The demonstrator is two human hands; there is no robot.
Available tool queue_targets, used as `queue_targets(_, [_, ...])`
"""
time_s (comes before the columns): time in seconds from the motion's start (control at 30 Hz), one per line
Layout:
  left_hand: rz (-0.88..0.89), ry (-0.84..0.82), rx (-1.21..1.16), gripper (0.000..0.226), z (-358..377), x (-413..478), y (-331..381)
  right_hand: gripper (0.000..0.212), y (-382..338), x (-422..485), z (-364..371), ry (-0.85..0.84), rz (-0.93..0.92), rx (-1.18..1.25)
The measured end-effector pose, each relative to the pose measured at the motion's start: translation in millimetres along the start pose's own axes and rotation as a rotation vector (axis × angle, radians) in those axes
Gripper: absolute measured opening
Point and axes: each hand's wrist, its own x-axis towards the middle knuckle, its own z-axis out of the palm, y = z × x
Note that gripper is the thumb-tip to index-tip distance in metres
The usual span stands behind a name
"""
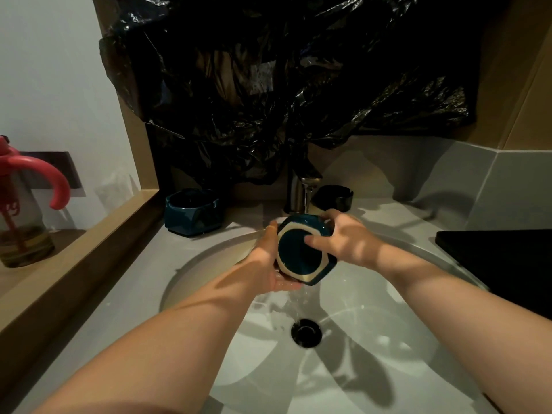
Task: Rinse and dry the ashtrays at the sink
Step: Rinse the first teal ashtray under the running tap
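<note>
Rinsing step: both hands, left hand (270,258) and right hand (346,240), grip the teal ashtray (301,252) under the running faucet (301,189); drying likely comes next.

At the surface's (143,282) back edge, a left ashtray (192,212) and a right ashtray (333,198) flank the tap (298,189); a third ashtray (300,253) is over the sink (388,339).

White wall (53,70), wooden ledge (89,234), black plastic (268,85), seemingly grey tiles (507,189)

bare left hand (267,261); bare right hand (348,242); forearms (179,339) uncovered
</note>
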Motion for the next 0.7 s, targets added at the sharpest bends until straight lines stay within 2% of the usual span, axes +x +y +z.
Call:
queue_targets(0.07, [-0.004, -0.007, -0.007, 0.065, -1.7, 0.9, -0.4, 0.051, -0.1, -3.0, -1.1, -0.009, -0.106, -0.084])
queue_targets(0.2, [-0.005, 0.044, 0.232, 0.071, -14.1, 13.1, 1.3, 0.059, -1.8, -7.2, -3.0, -0.031, -0.223, -0.18])
queue_targets(0.37, [-0.108, -0.05, 0.162, 0.075, -23.5, 15.6, 5.4, 0.053, -9.1, -13.1, -2.5, -0.074, -0.363, -0.455])
queue_targets(0.43, [-0.107, -0.071, 0.152, 0.064, -25.4, 15.3, 6.6, 0.044, -7.7, -14.4, -0.3, -0.111, -0.407, -0.538])
queue_targets(0.53, [-0.009, -0.09, 0.047, 0.036, -24.7, 15.4, 7.1, 0.035, 0.2, -9.5, -0.5, -0.048, -0.447, -0.583])
queue_targets(0.6, [0.084, -0.101, 0.036, 0.032, -23.6, 17.7, 5.9, 0.049, 10.1, -3.8, -4.0, -0.001, -0.408, -0.524])
queue_targets(0.67, [0.158, -0.109, 0.082, 0.03, -21.5, 16.9, 4.2, 0.067, 18.5, -1.1, -6.8, -0.027, -0.233, -0.36])
queue_targets(0.7, [0.182, -0.106, 0.104, 0.026, -20.7, 16.2, 3.6, 0.067, 20.8, -1.6, -8.7, -0.056, -0.106, -0.196])
